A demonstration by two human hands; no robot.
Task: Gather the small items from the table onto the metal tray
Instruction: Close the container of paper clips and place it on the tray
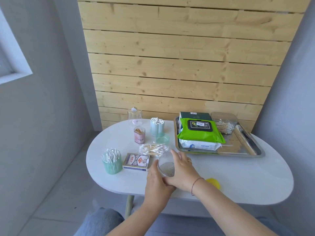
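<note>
We are cupping a clear round container (166,165) between both hands near the front of the white table (238,176). Our left hand (157,183) is curling under its near side, and our right hand (183,171) is lying over its right side, fingers spread toward the rim. It is looking light, rigid and smooth, likely slippery, so we are judging a two-sided hold on the wall safest. Both forearms are reaching forward, wrists nearly touching. The metal tray (245,147) is sitting well to the right, already carrying wipe packs (201,133).
</note>
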